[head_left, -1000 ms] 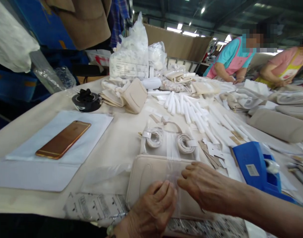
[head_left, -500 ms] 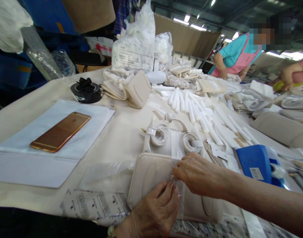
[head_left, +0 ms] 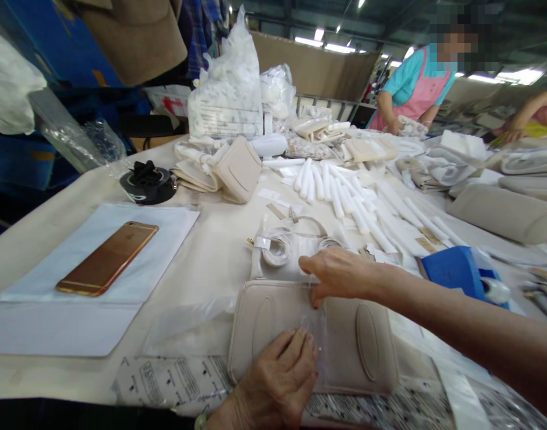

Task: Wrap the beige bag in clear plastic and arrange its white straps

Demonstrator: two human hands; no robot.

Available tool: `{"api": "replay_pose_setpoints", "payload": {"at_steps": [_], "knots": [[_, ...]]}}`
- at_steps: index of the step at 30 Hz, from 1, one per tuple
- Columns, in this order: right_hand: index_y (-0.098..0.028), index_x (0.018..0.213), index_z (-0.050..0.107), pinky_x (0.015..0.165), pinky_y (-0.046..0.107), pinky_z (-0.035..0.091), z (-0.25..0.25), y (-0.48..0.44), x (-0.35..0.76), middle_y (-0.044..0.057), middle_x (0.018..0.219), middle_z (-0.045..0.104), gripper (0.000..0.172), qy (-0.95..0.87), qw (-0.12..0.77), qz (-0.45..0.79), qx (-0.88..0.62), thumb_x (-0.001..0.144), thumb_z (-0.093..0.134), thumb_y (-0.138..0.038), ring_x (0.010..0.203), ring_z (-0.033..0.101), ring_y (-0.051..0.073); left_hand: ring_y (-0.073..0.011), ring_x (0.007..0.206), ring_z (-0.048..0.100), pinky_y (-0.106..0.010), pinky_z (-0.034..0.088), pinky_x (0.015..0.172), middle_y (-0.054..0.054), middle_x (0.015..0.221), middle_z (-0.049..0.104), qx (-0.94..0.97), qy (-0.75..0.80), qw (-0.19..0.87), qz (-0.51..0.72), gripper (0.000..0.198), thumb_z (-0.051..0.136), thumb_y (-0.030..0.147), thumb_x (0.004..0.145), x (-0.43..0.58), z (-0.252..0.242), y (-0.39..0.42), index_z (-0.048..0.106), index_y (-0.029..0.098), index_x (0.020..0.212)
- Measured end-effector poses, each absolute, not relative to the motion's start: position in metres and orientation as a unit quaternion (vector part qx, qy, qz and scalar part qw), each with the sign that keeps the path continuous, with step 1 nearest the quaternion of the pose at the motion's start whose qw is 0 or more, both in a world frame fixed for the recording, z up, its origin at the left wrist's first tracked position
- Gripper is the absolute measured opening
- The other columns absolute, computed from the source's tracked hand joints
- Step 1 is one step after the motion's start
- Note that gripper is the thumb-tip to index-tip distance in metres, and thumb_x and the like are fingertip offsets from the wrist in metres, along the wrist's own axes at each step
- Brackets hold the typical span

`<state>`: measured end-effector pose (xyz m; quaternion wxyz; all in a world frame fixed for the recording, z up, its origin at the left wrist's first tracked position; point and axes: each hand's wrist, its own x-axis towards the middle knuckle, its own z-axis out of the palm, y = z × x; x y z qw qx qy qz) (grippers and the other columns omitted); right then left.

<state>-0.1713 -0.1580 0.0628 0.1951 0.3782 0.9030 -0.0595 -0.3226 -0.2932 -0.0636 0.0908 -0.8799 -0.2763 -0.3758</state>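
A cream handbag (head_left: pixel 340 349) lies flat before me, with curved loop patches on its face and a clear plastic strip (head_left: pixel 313 325) down its middle. My left hand (head_left: pixel 280 376) rests on the lower part of the bag, fingers bunched together on the strip. At the bag's top edge is my right hand (head_left: pixel 334 275), index finger stretched out and thumb apart, with nothing visible between them. Beyond the edge are a coiled strap (head_left: pixel 277 249) in a white wrap and a second coil (head_left: pixel 331 243), partly hidden by my right hand. Printed plastic film (head_left: pixel 175 379) shows underneath.
A phone (head_left: pixel 107 258) lies on white paper (head_left: pixel 175 239) at left, near a black tape roll (head_left: pixel 148 184). White rolled tubes (head_left: pixel 334 191) and a blue tape dispenser (head_left: pixel 452 272) are to the right. A co-worker (head_left: pixel 417 83) stands across the table.
My right hand has opened its pinch on the strip and shifted slightly up and left. My left hand stays on the bag. The view has shifted slightly.
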Motion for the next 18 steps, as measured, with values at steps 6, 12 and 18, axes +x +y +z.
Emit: {"api": "replay_pose_setpoints", "payload": {"at_steps": [6, 12, 18], "knots": [[-0.016, 0.099, 0.062, 0.086, 0.036, 0.044, 0.031, -0.229, -0.135, 0.008, 0.105, 0.066, 0.027, 0.945, -0.053, 0.017, 0.321, 0.092, 0.037, -0.013, 0.098, 0.059, 0.019, -0.0211, 0.096, 0.064, -0.034, 0.049, 0.095, -0.007, 0.087, 0.07, -0.869, -0.248, 0.118, -0.413, 0.019, 0.048, 0.009, 0.084, -0.324, -0.067, -0.291, 0.067, 0.009, 0.085], [-0.006, 0.127, 0.05, 0.093, 0.041, 0.047, -0.014, -0.3, -0.128, 0.012, 0.131, 0.055, 0.043, 0.941, -0.087, 0.175, 0.275, 0.092, 0.041, -0.029, 0.122, 0.049, 0.026, -0.0209, 0.093, 0.065, -0.033, 0.049, 0.097, -0.007, 0.083, 0.07, -0.865, -0.221, 0.123, -0.433, 0.025, 0.041, 0.007, 0.08, -0.325, -0.076, -0.289, 0.066, 0.009, 0.081], [-0.019, 0.113, 0.06, 0.107, 0.035, 0.038, -0.016, -0.312, -0.123, -0.004, 0.117, 0.066, 0.026, 0.943, -0.162, 0.11, 0.27, 0.095, 0.042, -0.022, 0.116, 0.055, 0.016, -0.0161, 0.088, 0.066, -0.025, 0.052, 0.09, -0.005, 0.078, 0.07, -0.889, -0.215, 0.068, -0.399, 0.019, 0.047, 0.005, 0.083, -0.338, -0.057, -0.286, 0.064, 0.012, 0.082]]}}
